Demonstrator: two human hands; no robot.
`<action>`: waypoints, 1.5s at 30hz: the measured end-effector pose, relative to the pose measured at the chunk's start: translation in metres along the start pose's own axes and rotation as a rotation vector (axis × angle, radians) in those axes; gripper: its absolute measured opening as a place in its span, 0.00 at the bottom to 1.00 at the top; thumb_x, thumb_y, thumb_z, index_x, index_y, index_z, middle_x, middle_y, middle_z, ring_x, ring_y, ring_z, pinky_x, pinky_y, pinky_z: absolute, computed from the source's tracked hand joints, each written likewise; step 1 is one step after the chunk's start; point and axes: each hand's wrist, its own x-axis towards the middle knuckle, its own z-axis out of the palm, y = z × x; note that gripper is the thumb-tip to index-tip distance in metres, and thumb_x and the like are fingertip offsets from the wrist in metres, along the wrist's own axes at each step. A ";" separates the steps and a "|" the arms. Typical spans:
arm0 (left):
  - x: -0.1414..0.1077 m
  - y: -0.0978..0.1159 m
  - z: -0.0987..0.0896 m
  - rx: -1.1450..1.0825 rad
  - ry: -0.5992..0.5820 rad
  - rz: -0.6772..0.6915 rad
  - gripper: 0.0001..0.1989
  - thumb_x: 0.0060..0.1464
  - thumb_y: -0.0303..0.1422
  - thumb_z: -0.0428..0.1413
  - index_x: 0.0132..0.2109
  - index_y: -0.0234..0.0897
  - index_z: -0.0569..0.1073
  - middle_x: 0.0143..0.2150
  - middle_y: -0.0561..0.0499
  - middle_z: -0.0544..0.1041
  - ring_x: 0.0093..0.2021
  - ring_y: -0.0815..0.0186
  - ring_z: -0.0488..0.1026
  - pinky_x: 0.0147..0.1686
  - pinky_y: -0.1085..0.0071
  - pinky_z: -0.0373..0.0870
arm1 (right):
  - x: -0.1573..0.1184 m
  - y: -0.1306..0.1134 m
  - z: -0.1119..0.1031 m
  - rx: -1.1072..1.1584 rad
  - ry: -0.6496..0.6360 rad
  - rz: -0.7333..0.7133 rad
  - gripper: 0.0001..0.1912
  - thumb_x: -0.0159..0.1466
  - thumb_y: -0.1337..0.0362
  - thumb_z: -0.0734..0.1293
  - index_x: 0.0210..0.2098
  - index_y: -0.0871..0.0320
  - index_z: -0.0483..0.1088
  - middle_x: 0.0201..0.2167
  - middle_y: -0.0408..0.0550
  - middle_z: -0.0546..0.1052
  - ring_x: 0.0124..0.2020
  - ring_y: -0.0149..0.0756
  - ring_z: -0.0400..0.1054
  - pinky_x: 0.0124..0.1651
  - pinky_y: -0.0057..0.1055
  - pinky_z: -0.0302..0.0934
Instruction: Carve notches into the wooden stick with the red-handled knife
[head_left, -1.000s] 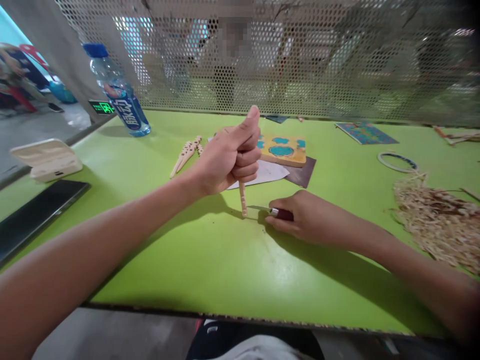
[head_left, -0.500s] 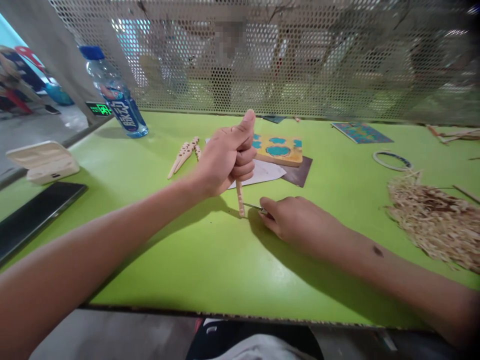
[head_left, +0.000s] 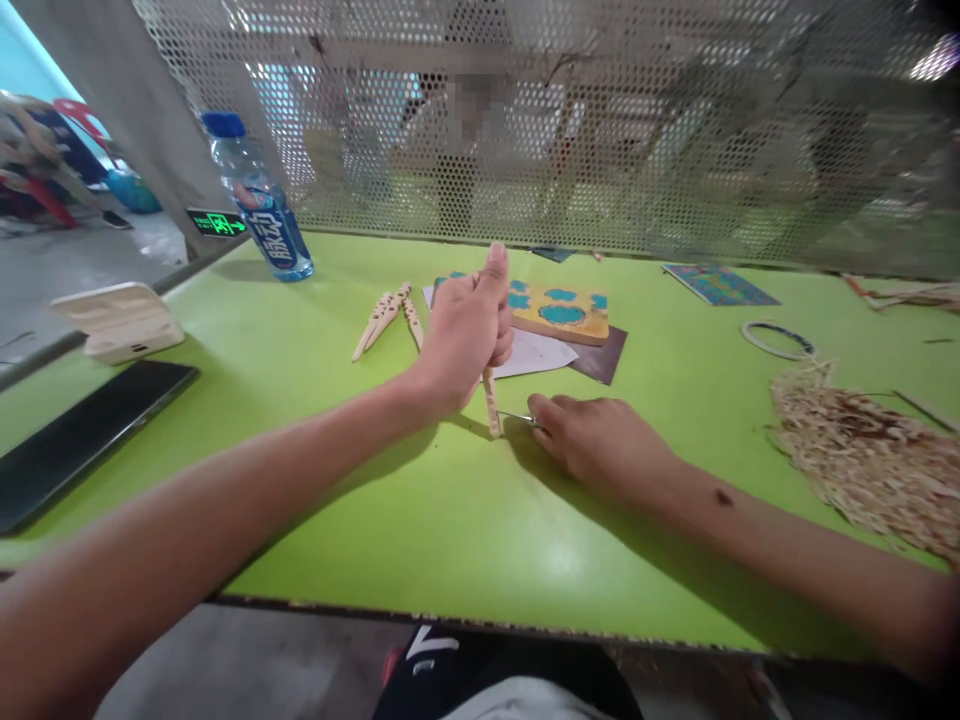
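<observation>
My left hand [head_left: 469, 335] is closed around a pale carved wooden stick [head_left: 492, 408], its thumb pointing up. The stick's lower end slants down to the green tabletop, and the upper part is hidden in the fist. A thin metal blade, perhaps a carving knife [head_left: 517, 415], sticks out from my right hand [head_left: 592, 435], which is closed around the handle. The blade's tip meets or nearly meets the stick's notched side. Behind my left wrist lie several pale carved wooden pieces [head_left: 381, 318] with dark holes or notches.
A patterned yellow-and-blue block [head_left: 562, 312] rests on white paper [head_left: 536, 355] behind my hands. A phone [head_left: 90, 430], an open white case [head_left: 120, 325] and a drink bottle [head_left: 262, 205] stand left. Wood shavings [head_left: 862, 450] and a ring [head_left: 778, 340] lie right. A perforated screen [head_left: 600, 130] borders the back.
The view has shifted, so the table's contents sit differently in the picture. Both hands keep their holds; the stick and the blade stay close together.
</observation>
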 end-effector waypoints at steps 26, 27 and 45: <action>0.006 -0.031 -0.045 0.893 0.091 0.010 0.15 0.62 0.35 0.55 0.28 0.34 0.74 0.24 0.53 0.70 0.25 0.71 0.64 0.27 0.72 0.58 | -0.017 0.079 -0.017 0.753 0.510 0.124 0.09 0.63 0.55 0.73 0.40 0.49 0.82 0.43 0.50 0.83 0.42 0.48 0.77 0.49 0.48 0.72; 0.006 -0.032 -0.046 1.002 0.046 0.028 0.14 0.61 0.34 0.56 0.28 0.34 0.74 0.24 0.52 0.72 0.26 0.70 0.65 0.28 0.71 0.58 | -0.019 0.079 -0.020 0.795 0.508 0.160 0.08 0.61 0.54 0.74 0.37 0.49 0.83 0.42 0.49 0.83 0.43 0.49 0.78 0.50 0.48 0.72; -0.036 0.010 -0.047 1.515 -0.805 -0.044 0.11 0.56 0.37 0.64 0.30 0.36 0.75 0.27 0.53 0.75 0.29 0.67 0.68 0.30 0.71 0.57 | -0.019 0.069 -0.024 1.376 0.494 0.083 0.10 0.64 0.65 0.72 0.43 0.53 0.69 0.32 0.43 0.75 0.33 0.36 0.72 0.36 0.35 0.69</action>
